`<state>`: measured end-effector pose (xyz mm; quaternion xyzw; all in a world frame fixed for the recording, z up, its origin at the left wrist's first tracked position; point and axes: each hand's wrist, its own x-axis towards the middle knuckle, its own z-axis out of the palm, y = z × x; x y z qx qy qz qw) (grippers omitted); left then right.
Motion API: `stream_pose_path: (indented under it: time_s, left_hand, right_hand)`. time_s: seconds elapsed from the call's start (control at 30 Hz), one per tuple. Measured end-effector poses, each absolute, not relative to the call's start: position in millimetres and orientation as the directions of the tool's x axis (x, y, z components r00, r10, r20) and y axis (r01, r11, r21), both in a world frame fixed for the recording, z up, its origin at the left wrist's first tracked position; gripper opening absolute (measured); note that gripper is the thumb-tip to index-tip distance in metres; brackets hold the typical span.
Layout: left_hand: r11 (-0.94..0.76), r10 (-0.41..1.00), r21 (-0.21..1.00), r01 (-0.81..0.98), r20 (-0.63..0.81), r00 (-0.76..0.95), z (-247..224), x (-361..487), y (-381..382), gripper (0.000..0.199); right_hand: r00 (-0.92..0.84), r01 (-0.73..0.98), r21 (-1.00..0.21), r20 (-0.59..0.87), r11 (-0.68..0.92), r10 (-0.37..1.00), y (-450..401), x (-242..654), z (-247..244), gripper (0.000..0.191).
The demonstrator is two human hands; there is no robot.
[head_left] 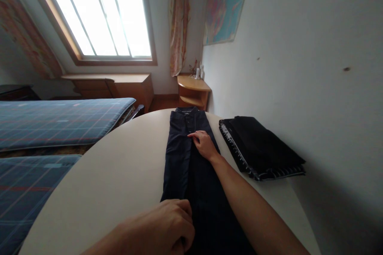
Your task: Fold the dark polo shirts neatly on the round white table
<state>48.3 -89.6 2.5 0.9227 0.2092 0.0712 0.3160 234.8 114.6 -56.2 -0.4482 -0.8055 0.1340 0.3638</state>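
A dark navy shirt (pixel 177 155) lies lengthwise on the round, cream-coloured table (pixel 119 179), in a long narrow shape with its collar at the far end. Small buttons show below the collar, and a fold edge runs down its middle. My right hand (pixel 204 144) reaches over the upper part, thumb and forefinger closed on that edge. Closer to me, my left hand (pixel 172 223) is curled into a fist at the shirt's near left side, closed on the cloth; its fingertips are hidden. The shirt's near end runs out of view beneath my arms.
A folded black cloth stack (pixel 260 147) with white stitched edges sits on the table at right, near the white wall (pixel 314 99). Plaid mattresses (pixel 60 121) lie to the left. Beyond are a wooden desk (pixel 131 77) under the window and a corner shelf (pixel 194 83).
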Motion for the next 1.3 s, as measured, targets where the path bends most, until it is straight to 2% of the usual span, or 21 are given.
stream_pose_path:
  time_s: [0.13,0.37,0.47,0.6,0.77,0.87,1.1,1.2,1.3]
  left_hand:
    - [-0.725,0.401,0.593,0.35,-0.049,0.915,6,52,-98,0.018]
    - [-0.798,0.345,0.543,0.259,0.06,0.937,11,64,-102,0.012]
    - [-0.837,0.374,0.45,0.31,0.059,0.925,-3,69,-102,0.012]
    - [-0.893,0.333,0.351,0.28,0.099,0.938,-20,72,-102,0.014]
    - [-0.916,0.294,0.34,0.214,0.201,0.934,-31,75,-102,0.018]
    - [-0.913,0.308,0.334,0.234,0.189,0.933,-39,77,-102,0.018]
    - [-0.935,0.272,0.289,0.204,0.219,0.937,-41,84,-99,0.022]
    - [-0.957,0.26,0.193,0.216,0.243,0.935,-39,84,-100,0.026]
    - [-0.956,0.292,0.051,0.288,0.233,0.928,-44,83,-103,0.045]
  right_hand:
    - [-0.331,0.629,-0.538,0.466,0.56,0.82,117,235,-59,0.031]
    - [-0.316,0.628,-0.537,0.485,0.563,0.815,116,235,-57,0.032]
    - [-0.315,0.621,-0.547,0.482,0.562,0.818,115,236,-56,0.033]
    - [-0.302,0.598,-0.586,0.467,0.546,0.831,113,235,-54,0.03]
    - [-0.279,0.576,-0.601,0.493,0.554,0.824,112,232,-51,0.019]
    - [-0.241,0.578,-0.598,0.526,0.556,0.816,114,232,-53,0.018]
    - [-0.252,0.614,-0.605,0.458,0.507,0.852,117,233,-59,0.019]
    - [-0.262,0.604,-0.611,0.455,0.512,0.851,117,234,-59,0.021]
    - [-0.284,0.595,-0.615,0.442,0.518,0.851,117,234,-60,0.029]
